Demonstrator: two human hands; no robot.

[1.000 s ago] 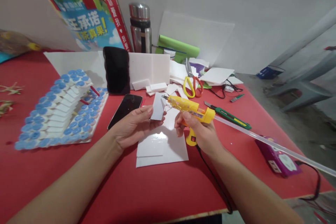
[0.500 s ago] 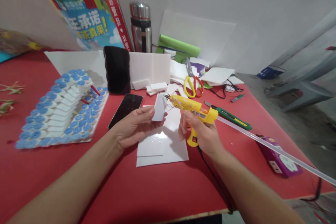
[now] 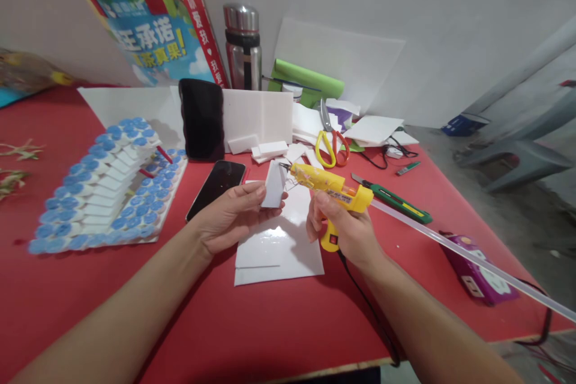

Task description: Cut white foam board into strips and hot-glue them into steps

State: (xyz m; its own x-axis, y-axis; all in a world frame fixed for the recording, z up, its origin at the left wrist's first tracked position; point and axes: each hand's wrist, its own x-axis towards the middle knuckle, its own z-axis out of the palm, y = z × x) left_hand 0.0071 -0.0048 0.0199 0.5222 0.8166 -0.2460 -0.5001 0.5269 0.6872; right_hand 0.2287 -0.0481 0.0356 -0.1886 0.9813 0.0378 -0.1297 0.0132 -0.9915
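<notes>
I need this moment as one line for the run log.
left hand: holds white piece | right hand: grips yellow glue gun | nozzle: near piece's upper edge, contact unclear | beneath: white sheets, red table

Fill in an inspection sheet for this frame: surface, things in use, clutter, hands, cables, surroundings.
Surface: red tabletop, white sheets under the hands.
Things in use: yellow glue gun, nozzle by a small white piece; contact unclear.
Clutter: scissors, green cutter, phone lying flat, flask, blue-edged stepped model.
Hands: left hand holds the white piece; right hand grips the gun.
Cables: black cord from the gun's handle to the table's near edge.
Surroundings: grey stool at right, wall behind.
</notes>
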